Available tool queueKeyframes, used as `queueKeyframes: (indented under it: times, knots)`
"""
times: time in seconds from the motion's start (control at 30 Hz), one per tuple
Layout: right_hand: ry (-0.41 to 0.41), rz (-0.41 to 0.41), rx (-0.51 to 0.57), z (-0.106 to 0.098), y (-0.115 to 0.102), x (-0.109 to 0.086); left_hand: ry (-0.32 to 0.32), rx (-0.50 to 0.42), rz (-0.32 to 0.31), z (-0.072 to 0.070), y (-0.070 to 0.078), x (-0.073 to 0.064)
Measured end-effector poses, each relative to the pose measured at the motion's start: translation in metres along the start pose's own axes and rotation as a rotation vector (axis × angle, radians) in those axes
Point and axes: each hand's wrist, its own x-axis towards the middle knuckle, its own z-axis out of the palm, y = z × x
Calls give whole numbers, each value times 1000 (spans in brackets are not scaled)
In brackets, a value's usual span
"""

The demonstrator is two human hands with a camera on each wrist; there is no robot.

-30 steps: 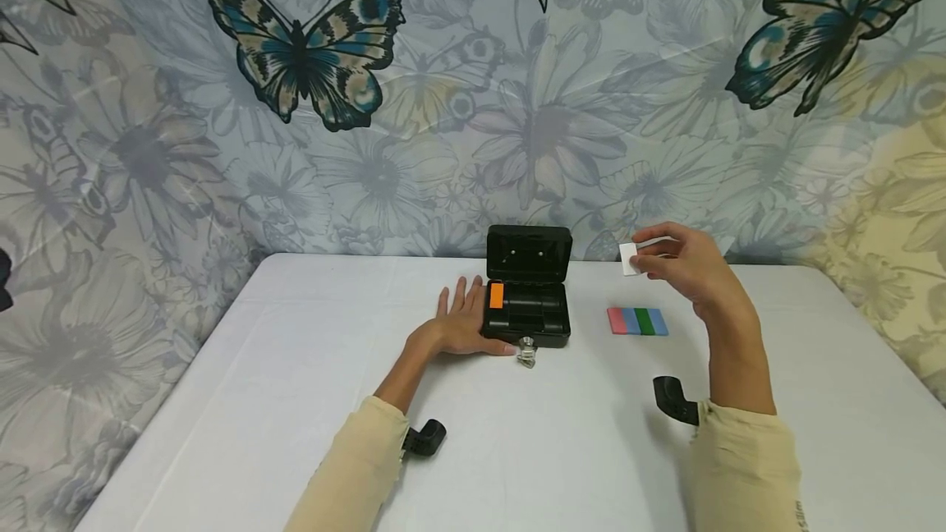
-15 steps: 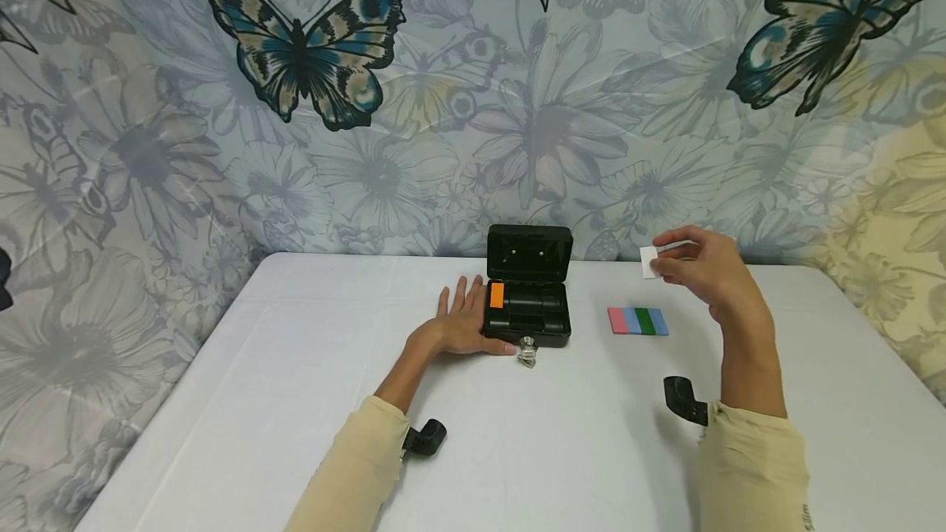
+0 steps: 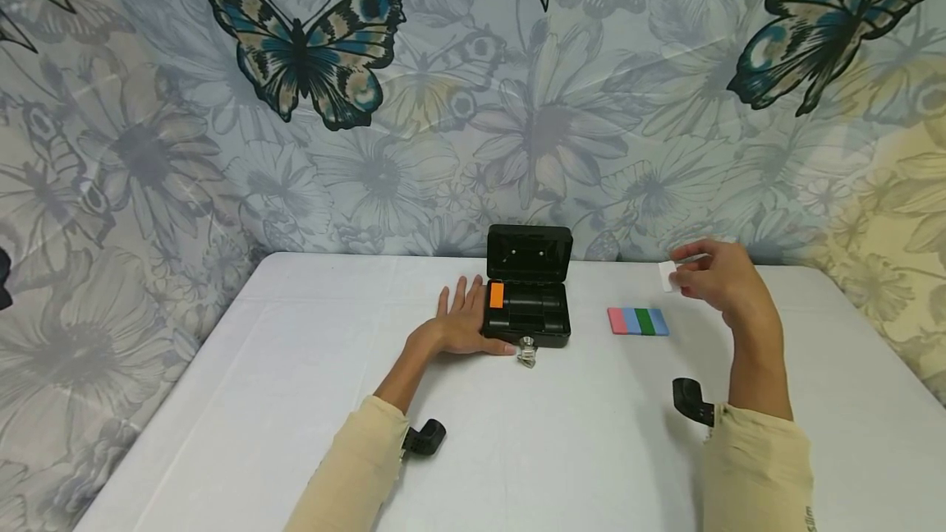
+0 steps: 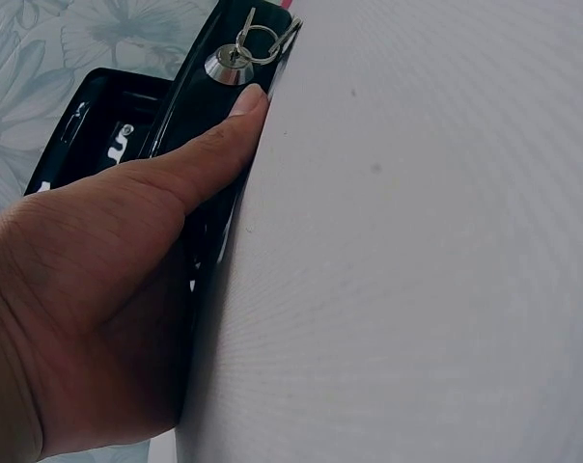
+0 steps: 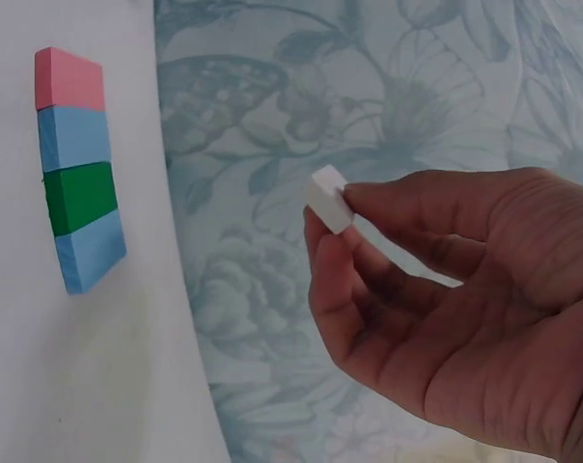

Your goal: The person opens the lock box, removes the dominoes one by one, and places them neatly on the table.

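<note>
My right hand [image 3: 720, 282] pinches a small white block [image 5: 330, 200] between thumb and fingers, above the table's far right part. To the left of it, a pink block [image 3: 617, 321], two blue ones and a green block [image 5: 84, 200] lie side by side in a row. My left hand [image 3: 461, 331] rests with fingers spread against the left side of a black cash box [image 3: 529, 335], its thumb along the front near the lock. The box's lid [image 3: 529, 253] stands raised, and an orange block [image 3: 497, 295] sits inside at the left.
Keys on a ring [image 4: 263, 43] hang from the lock at the box's front. A white cloth covers the table [image 3: 562, 450]. Behind its far edge hangs a butterfly-patterned fabric [image 3: 443, 146]. Black camera mounts [image 3: 426, 437] stick out from both wrists.
My right hand has moved to the right and slightly down with the white block. The left hand, cash box and row of blocks have stayed in place.
</note>
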Motion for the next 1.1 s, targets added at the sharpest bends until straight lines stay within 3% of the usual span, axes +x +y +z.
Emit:
queueKeyframes:
  times: [0.27, 0.53, 1.1]
  knots:
    - [-17, 7, -41, -1, 7, 3, -12, 2, -1, -1, -1, 0]
    - [-127, 46, -184, -8, 17, 6, -12, -3, -1, -1, 0, -1]
    - [-211, 169, -213, 4, 28, 10, -12, -13, 1, -1, 1, -1]
